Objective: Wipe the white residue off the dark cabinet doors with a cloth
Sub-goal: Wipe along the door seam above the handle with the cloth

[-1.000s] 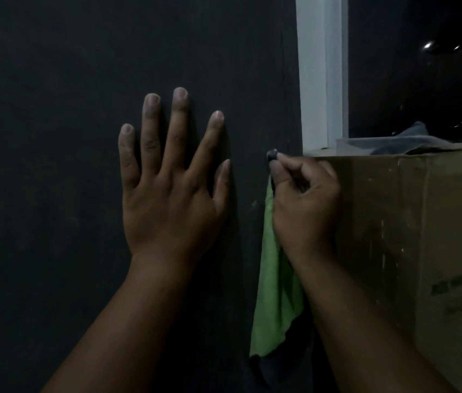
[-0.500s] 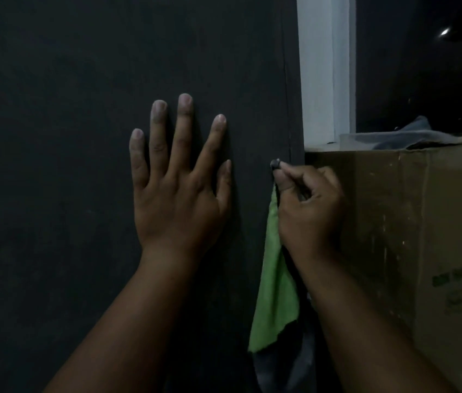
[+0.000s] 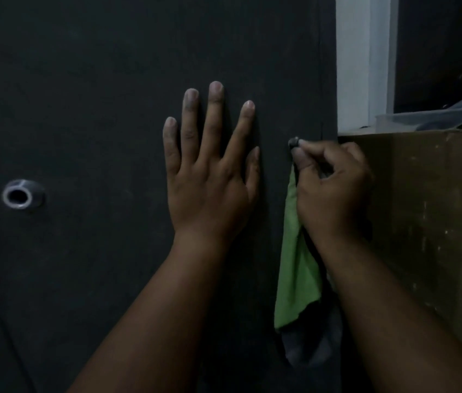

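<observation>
Dim light; dark cabinet door (image 3: 96, 109) fills the view, a metal-ringed hole (image 3: 20, 196) noted at far left. No white residue can be made out on the panel shown, so this area is judged largely done. Left hand (image 3: 210, 177) is laid flat, fingers straight. Right hand (image 3: 331, 188), curled, grips the green cloth (image 3: 295, 268), fingertip pressed near the door's right edge; spot-cleaning is judged ongoing.

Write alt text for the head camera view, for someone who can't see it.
A person's left hand presses flat, fingers spread, on a dark cabinet door, while the right hand pinches a cloth-covered fingertip against the door's right edge, a green cloth hanging below it. A round metal-rimmed hole sits at left; a cardboard box stands at right.
</observation>
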Demonstrator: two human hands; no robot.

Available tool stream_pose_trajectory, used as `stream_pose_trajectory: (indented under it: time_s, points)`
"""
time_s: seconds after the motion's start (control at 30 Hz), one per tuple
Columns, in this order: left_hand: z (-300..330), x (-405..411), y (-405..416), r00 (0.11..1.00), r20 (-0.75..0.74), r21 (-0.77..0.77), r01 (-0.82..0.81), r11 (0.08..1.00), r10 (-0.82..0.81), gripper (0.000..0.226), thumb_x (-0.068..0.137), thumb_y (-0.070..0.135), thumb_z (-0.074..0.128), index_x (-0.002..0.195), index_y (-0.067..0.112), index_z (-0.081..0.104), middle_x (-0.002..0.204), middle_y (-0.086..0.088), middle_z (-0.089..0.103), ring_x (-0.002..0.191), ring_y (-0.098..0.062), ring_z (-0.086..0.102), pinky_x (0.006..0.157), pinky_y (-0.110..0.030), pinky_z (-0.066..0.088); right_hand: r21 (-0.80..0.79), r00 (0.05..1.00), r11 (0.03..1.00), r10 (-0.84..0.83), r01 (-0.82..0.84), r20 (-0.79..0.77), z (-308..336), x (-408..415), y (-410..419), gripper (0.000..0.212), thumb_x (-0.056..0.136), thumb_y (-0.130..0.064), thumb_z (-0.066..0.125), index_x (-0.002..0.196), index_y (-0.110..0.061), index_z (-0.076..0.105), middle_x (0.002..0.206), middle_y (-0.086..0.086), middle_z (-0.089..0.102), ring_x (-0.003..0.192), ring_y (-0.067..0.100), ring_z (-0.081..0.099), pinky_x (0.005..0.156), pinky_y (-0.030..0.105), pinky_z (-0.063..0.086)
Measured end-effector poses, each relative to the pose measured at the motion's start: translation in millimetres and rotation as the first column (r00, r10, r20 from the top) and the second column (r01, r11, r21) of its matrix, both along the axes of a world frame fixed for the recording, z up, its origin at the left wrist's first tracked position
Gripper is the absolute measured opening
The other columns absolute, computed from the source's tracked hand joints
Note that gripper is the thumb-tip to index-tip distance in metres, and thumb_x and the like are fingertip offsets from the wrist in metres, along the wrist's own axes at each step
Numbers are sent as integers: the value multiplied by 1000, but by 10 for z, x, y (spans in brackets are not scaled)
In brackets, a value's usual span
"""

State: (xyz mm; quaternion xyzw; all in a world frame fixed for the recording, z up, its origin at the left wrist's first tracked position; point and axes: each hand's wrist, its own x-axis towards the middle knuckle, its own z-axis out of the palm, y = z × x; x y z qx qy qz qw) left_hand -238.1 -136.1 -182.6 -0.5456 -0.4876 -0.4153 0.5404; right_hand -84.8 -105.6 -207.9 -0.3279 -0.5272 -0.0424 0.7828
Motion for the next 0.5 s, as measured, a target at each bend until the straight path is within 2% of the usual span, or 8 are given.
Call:
stream_pose_trajectory:
  time_s: [0.03, 0.1, 0.2, 0.27, 0.3, 0.4, 0.5]
  points:
    - [-4, 0, -2, 1000, -1, 2, -1, 1000, 1, 56, 110, 50, 35, 163, 32, 31, 172, -10, 21, 160, -35, 15, 128, -54, 12, -7, 999, 1000, 12, -12, -43, 24, -55, -10, 12, 94, -22, 74, 104, -17, 76, 100, 0, 61, 82, -1, 58, 72, 13, 51]
    - [-12, -2, -8, 1000, 2, 1, -1, 1000, 1, 57, 110, 49, 35, 163, 30, 31, 172, -10, 22, 160, -35, 15, 128, -55, 13, -23, 998, 1000, 13, -15, -60, -99, -202, -81, 11, 95, -23, 73, 104, -16, 75, 98, 1, 61, 82, 1, 57, 70, 13, 50]
    - [-29, -9, -12, 1000, 5, -10, -8, 1000, 9, 58, 110, 47, 34, 164, 26, 28, 172, -9, 20, 160, -33, 14, 128, -55, 13, 19, 998, 1000, 11, -13, 59, -460, -331, -188, 7, 93, -15, 76, 97, -10, 78, 85, 7, 58, 73, 14, 56, 61, 29, 49]
    - [-46, -23, -11, 1000, 5, -12, -10, 1000, 10, 59, 111, 45, 34, 165, 23, 28, 172, -8, 20, 160, -32, 13, 128, -54, 12, 50, 992, 999, 4, -10, 126, -532, -262, -162, 6, 92, -12, 77, 96, -8, 79, 82, 8, 58, 70, 17, 56, 59, 32, 48]
    - [-57, -27, -11, 1000, 6, -12, -10, 1000, 10, 59, 111, 45, 34, 165, 22, 28, 172, -8, 20, 160, -32, 13, 129, -53, 12, 59, 991, 998, -3, -5, 134, -497, -218, -128, 5, 92, -12, 77, 95, -9, 79, 82, 9, 58, 71, 17, 56, 60, 29, 48]
    - [-88, -32, -21, 1000, 9, -9, -5, 1000, 5, 58, 111, 43, 34, 164, 21, 28, 172, -7, 21, 160, -30, 14, 129, -51, 10, 53, 999, 998, -30, 28, 40, -275, -156, -46, 9, 93, -18, 77, 98, -11, 78, 88, 7, 61, 76, 8, 56, 68, 8, 42]
    - [-120, -28, -31, 1000, 19, -11, -5, 1000, 5, 57, 111, 41, 33, 164, 21, 28, 172, -6, 21, 160, -29, 14, 129, -50, 10, 31, 998, 999, -10, 12, -64, -207, -260, -39, 13, 94, -21, 76, 102, -11, 77, 94, 6, 60, 81, 3, 58, 72, 7, 44]
